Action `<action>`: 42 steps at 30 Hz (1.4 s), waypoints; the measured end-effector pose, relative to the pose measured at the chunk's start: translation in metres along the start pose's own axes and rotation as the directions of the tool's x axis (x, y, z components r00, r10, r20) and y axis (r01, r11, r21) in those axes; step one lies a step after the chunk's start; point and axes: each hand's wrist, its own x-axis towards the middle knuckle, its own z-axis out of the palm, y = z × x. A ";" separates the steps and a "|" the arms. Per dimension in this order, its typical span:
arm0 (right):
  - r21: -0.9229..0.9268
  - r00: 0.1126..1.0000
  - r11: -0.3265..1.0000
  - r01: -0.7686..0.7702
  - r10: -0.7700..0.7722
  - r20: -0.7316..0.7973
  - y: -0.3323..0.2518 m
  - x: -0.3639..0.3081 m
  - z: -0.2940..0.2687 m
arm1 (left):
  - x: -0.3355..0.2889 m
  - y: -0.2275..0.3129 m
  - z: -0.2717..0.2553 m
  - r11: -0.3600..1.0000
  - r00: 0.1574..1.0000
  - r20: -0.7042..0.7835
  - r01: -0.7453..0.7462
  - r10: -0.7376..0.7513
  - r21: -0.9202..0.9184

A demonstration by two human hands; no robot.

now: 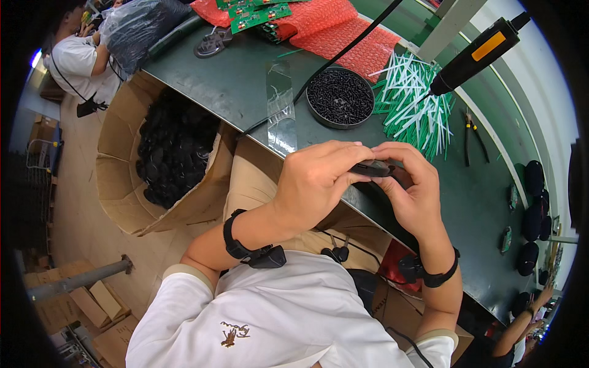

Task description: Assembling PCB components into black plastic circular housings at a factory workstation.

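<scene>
My left hand (310, 184) and my right hand (412, 187) meet above the front edge of the green-topped bench (438, 202). Between their fingertips they grip a small black plastic housing (373, 167); fingers cover part of it, so its inner side cannot be made out. Just beyond my hands stands a round dish (345, 126) full of small black screws (337, 95). To its right lies a heap of green and white strips (419, 101). A black electric screwdriver (475, 56) with an orange label hangs over the heap, its bit pointing down and left.
Left of the bench, a cardboard box (116, 178) holds many black parts (175, 153). Green circuit boards (261, 18) lie on red bubble wrap (334, 37) at the back. Cutting pliers (472, 138) and black pouches (532, 214) are rightward. Another person (76, 61) is far left.
</scene>
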 end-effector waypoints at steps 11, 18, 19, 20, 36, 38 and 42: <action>0.106 0.999 0.993 -0.053 0.053 0.001 0.002 -0.003 0.003 | 0.000 0.006 -0.002 0.997 0.999 0.004 0.047 -0.047 0.061; 0.108 0.999 0.993 -0.043 0.045 -0.013 0.003 -0.004 0.004 | -0.001 0.002 -0.005 0.998 0.999 0.041 0.021 -0.024 0.063; 0.112 0.999 0.993 -0.035 0.037 -0.012 0.004 -0.003 0.004 | -0.001 0.002 -0.005 0.997 0.999 0.043 0.028 -0.031 0.071; 0.120 0.999 0.992 -0.036 0.038 -0.008 0.005 -0.003 0.005 | -0.001 0.003 -0.005 0.997 0.999 0.045 0.027 -0.031 0.067; -0.032 0.993 0.995 0.095 -0.097 -0.064 0.009 0.001 0.002 | -0.001 0.000 0.001 0.999 0.999 0.014 0.041 -0.041 0.009; -0.279 0.965 0.929 0.242 -0.261 -0.034 0.008 0.005 -0.003 | 0.000 -0.003 0.002 0.995 1.000 0.000 -0.019 0.019 0.102; -0.248 0.986 0.958 0.147 -0.122 0.115 0.003 0.003 -0.014 | -0.013 -0.001 -0.007 0.964 0.989 0.137 -0.081 0.047 0.253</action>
